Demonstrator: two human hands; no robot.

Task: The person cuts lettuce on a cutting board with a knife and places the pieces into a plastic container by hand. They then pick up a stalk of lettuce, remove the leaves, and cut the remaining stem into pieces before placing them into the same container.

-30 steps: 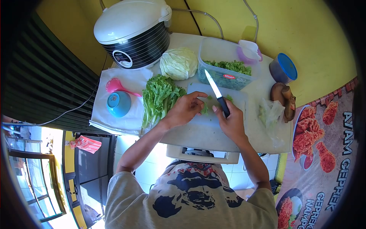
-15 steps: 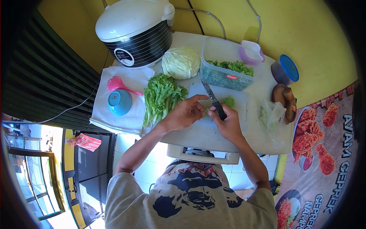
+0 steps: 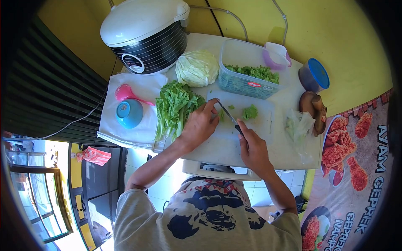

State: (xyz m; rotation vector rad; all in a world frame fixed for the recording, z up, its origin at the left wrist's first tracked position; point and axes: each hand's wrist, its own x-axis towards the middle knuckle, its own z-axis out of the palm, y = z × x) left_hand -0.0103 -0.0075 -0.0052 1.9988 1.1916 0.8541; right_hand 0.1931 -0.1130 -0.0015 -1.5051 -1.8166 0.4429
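My right hand point(image 3: 254, 151) is wrapped round the black handle of a knife point(image 3: 228, 111), its blade pointing up and left over the white cutting board point(image 3: 261, 125). Curled beside the blade's tip is my left hand point(image 3: 199, 128); whatever its fingers hold is hidden. A small green leaf scrap point(image 3: 221, 114) lies by those fingers. On the board, beyond the knife, sits a torn lettuce piece point(image 3: 250, 111). Left of my left hand lies a bunch of leafy lettuce point(image 3: 173, 106). Cut greens fill part of a clear plastic container point(image 3: 247, 88) behind the board.
A cabbage point(image 3: 197, 68) and a rice cooker point(image 3: 146, 39) stand at the back left. A blue bowl point(image 3: 130, 113) and pink ladle point(image 3: 124, 93) rest on white cloth. To the right are a plastic bag point(image 3: 299, 127), a blue-lidded tub point(image 3: 314, 75) and a brown wooden object point(image 3: 307, 102).
The knife has swung lower, from raised between my hands to over the board. My left hand has moved left and turned toward the blade tip; my right hand has shifted slightly nearer my body.
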